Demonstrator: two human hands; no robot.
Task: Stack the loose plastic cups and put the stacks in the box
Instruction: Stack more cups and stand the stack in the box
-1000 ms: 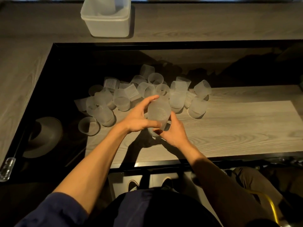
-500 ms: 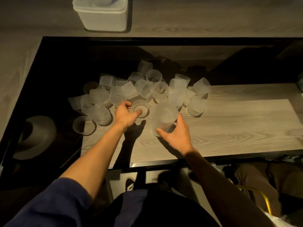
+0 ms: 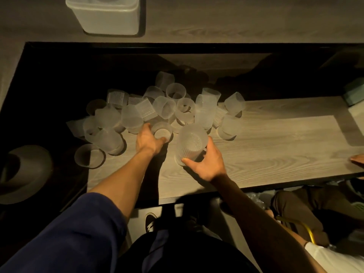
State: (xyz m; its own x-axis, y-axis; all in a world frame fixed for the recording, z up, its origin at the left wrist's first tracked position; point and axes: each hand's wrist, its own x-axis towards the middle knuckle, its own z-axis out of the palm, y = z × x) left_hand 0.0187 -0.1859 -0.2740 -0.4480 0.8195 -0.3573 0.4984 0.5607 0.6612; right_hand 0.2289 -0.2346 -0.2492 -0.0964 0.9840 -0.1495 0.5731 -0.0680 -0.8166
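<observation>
Nearest to me, above the table's front edge, my right hand (image 3: 206, 164) is gripping a stack of ribbed frosted cups (image 3: 190, 144), tilted so its closed bottom is facing up toward me; my thumb is pressing on its near rim and my fingers are wrapping around the far side. Just left of it, my left hand (image 3: 147, 139) is closing around a single upright cup (image 3: 162, 131) that is standing on the wooden tabletop (image 3: 275, 146), thumb on its near wall and fingers curling on its left side. Beyond both hands, the pile of loose cups (image 3: 157, 109) is lying scattered, some on their sides, some upright, spilling leftward onto the dark glass (image 3: 49, 85). Farthest away, past the glass, the white box (image 3: 106, 18) is sitting on the grey counter, well apart from the cups.
</observation>
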